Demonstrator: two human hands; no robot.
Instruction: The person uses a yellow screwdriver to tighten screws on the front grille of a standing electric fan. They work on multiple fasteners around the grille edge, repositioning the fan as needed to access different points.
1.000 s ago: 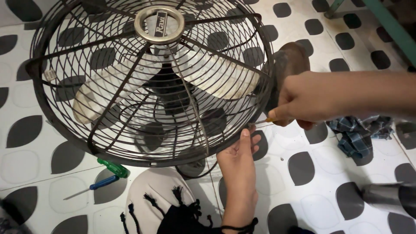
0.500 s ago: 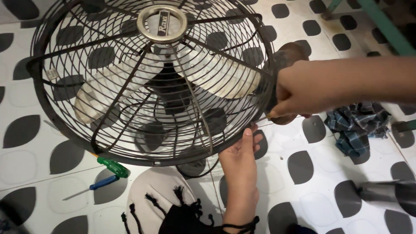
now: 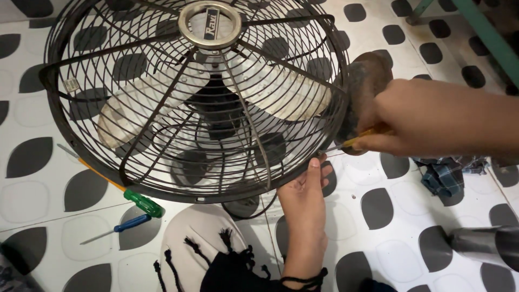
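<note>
A fan with a black wire guard (image 3: 210, 24) and pale blades lies face up on a white floor with dark leaf shapes. My left hand (image 3: 304, 203) reaches up from below, and its fingertips touch the guard's lower right rim. My right hand (image 3: 427, 116) comes in from the right and grips a thin screwdriver with a yellow handle (image 3: 361, 138). Its metal tip points at the rim just above my left fingers. A rusty brown round part (image 3: 368, 73) sits behind the rim, close to my right hand.
A green-handled screwdriver (image 3: 143, 203) and a smaller blue-handled one (image 3: 130, 223) lie on the floor at the lower left. A crumpled checked cloth (image 3: 446, 176) lies at right, a grey object (image 3: 481, 243) at lower right. My knee (image 3: 197, 238) and a black tasselled garment (image 3: 238, 270) fill the bottom.
My right hand has moved slightly up along the rim with the screwdriver. My left hand stays at the same spot on the rim.
</note>
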